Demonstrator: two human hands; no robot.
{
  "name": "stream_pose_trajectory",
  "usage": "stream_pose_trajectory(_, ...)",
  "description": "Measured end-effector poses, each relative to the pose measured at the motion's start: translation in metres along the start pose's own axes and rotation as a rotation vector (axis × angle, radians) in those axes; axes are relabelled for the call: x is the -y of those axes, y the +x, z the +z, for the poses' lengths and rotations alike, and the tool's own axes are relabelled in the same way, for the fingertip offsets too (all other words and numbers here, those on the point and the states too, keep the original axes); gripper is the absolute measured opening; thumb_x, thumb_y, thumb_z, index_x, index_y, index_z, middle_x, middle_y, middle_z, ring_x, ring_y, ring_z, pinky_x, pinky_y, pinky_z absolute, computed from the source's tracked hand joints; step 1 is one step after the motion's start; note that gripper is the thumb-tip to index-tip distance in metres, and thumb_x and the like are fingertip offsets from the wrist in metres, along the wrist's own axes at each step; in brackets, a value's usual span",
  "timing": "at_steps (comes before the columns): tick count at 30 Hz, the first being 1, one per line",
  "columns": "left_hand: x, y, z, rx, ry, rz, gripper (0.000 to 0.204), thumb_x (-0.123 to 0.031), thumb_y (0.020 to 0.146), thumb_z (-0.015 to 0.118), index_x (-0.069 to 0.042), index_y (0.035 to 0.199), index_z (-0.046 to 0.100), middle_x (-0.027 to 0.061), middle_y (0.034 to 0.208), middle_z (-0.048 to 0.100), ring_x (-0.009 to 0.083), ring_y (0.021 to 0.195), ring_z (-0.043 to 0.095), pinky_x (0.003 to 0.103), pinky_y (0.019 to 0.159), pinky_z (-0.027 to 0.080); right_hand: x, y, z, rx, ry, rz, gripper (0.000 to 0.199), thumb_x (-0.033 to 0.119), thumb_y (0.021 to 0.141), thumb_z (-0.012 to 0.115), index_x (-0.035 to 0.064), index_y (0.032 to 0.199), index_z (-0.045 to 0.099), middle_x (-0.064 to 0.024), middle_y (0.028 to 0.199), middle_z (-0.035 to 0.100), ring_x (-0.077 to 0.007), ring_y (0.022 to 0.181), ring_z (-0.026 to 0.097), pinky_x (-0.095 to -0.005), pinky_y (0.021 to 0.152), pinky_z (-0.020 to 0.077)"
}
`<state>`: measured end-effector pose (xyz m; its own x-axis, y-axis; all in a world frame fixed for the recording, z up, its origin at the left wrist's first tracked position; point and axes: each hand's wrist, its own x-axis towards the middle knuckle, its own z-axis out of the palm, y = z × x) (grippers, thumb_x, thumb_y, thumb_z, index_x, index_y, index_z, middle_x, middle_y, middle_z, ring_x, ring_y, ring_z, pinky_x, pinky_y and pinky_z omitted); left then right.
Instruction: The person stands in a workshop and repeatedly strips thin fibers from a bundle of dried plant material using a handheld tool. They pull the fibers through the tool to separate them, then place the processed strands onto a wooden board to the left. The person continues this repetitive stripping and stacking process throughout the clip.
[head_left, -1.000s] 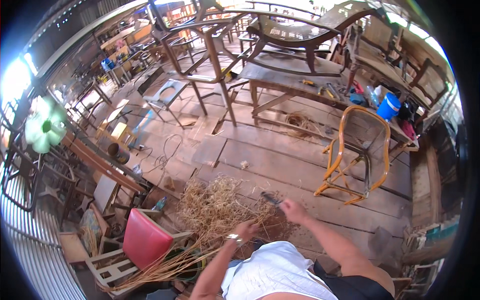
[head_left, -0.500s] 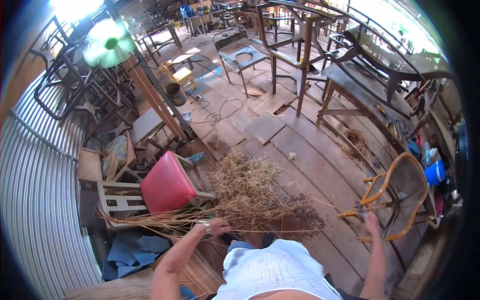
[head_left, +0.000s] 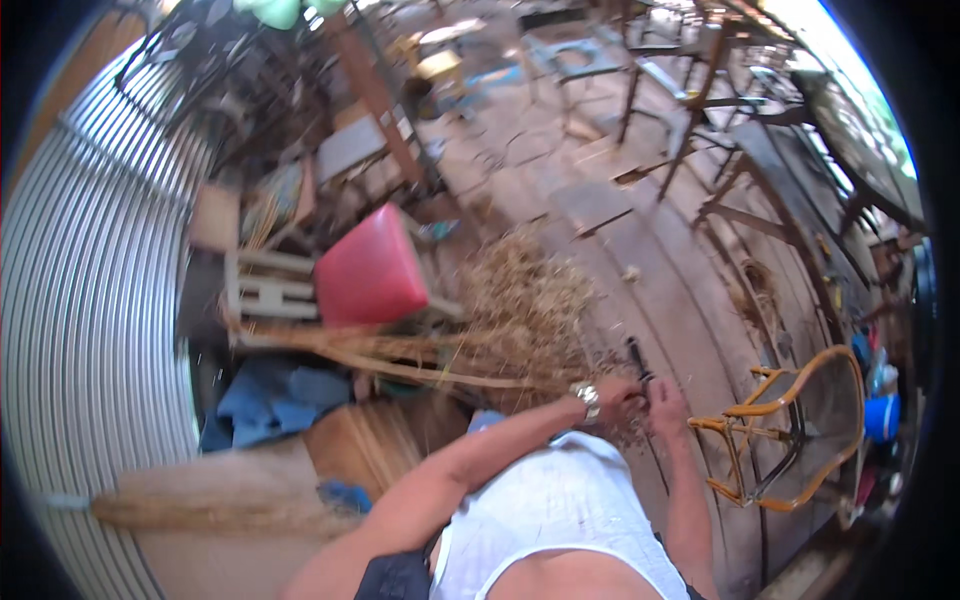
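My hands are close together in front of my body, right of the middle, both blurred. My left hand (head_left: pixel 622 398), with a metal watch on its wrist, has its fingers closed against the right; what is in them is hidden. In my right hand (head_left: pixel 667 408) is a slim dark tool (head_left: pixel 637 358), its end sticking up past the fingers; its exact kind is too smeared to tell. Long pale cane strands (head_left: pixel 440 372) stretch from the left toward my left wrist. Beyond my hands lies a heap of curly cane shavings (head_left: pixel 525 290) on the floor.
A chair with a red seat (head_left: pixel 372 270) lies tipped at left, beside blue cloth (head_left: pixel 275 400). A cane bundle (head_left: pixel 220 512) lies near left. A rattan-framed chair (head_left: pixel 800 430) stands at right. A wooden post (head_left: pixel 375 90) and stacked furniture are behind, with a corrugated metal wall (head_left: pixel 100 330) at left.
My left hand has moved right, meeting my right hand, which came inward from the rattan chair with the tool. The view has turned and shifted.
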<state>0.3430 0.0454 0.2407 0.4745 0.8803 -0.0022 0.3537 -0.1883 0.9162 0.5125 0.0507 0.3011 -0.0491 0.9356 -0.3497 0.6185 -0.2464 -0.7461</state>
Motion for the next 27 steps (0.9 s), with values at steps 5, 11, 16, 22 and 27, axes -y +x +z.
stream_pose_trajectory(5,0.027,-0.066,-0.096,0.328,0.227,-0.184,0.029,-0.03,0.089,0.057,-0.002,0.092,0.063,0.0201,0.082,0.064,0.0329,0.074,0.061,0.042,0.068,0.047,-0.128,0.018,-0.092,-0.116,-0.271,-0.212,0.025,0.032,0.097,0.049,0.0082,0.091,0.052,-0.0031,0.066,0.052,-0.0126,0.046,0.051,-0.0274,0.04,0.0399)
stream_pose_trajectory(11,0.079,-0.189,-0.207,0.268,0.324,-0.513,0.031,-0.033,0.09,0.055,-0.007,0.101,0.067,0.0169,0.087,0.068,0.0323,0.081,0.065,0.041,0.077,0.05,-0.247,0.002,-0.243,-0.224,-0.386,0.247,0.03,0.032,0.098,0.048,0.0047,0.088,0.052,-0.0102,0.071,0.056,-0.0173,0.052,0.055,-0.0323,0.045,0.0435)
stream_pose_trajectory(16,0.113,-0.178,-0.188,0.294,0.643,-0.647,0.034,-0.035,0.088,0.054,-0.008,0.102,0.069,0.018,0.094,0.069,0.0367,0.091,0.065,0.044,0.083,0.05,-0.215,0.027,-0.182,-0.352,-0.45,-0.113,0.032,0.03,0.096,0.047,-0.0011,0.099,0.055,-0.021,0.079,0.058,-0.0337,0.076,0.059,-0.0445,0.071,0.0451)
stream_pose_trajectory(22,0.012,-0.061,-0.053,0.128,0.218,-0.197,0.031,-0.037,0.09,0.058,-0.007,0.094,0.067,0.0202,0.081,0.065,0.0363,0.073,0.063,0.044,0.069,0.049,-0.024,0.012,0.032,-0.009,-0.168,-0.096,0.03,0.033,0.095,0.054,0.0028,0.095,0.057,-0.0149,0.082,0.063,-0.0293,0.078,0.061,-0.0393,0.071,0.0479)
stream_pose_trajectory(27,0.014,-0.081,-0.064,0.104,-0.057,-0.338,0.032,-0.035,0.091,0.06,-0.004,0.095,0.066,0.0142,0.078,0.066,0.0249,0.067,0.063,0.037,0.064,0.049,-0.03,0.008,0.046,0.065,-0.053,-0.241,0.03,0.032,0.095,0.053,0.0029,0.09,0.056,-0.0127,0.067,0.055,-0.0235,0.06,0.058,-0.0376,0.058,0.0457)
